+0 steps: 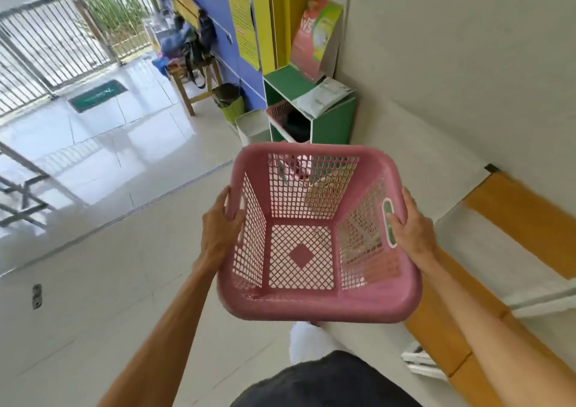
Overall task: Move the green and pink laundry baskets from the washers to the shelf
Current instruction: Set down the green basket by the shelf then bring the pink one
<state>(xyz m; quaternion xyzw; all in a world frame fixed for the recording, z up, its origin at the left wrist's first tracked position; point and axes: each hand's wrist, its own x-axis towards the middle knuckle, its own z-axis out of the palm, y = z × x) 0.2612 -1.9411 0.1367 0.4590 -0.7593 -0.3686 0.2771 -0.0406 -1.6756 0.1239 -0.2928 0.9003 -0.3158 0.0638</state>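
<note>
Pink basket between both hands, shelf contents half hidden.

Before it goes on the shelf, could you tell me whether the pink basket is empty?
Empty. The pink basket is held mouth up, and its whole mesh bottom and inner walls show with nothing lying inside.

Two hands, two pink baskets
One pink basket held; a second in one green shelf; one doormat.
</note>
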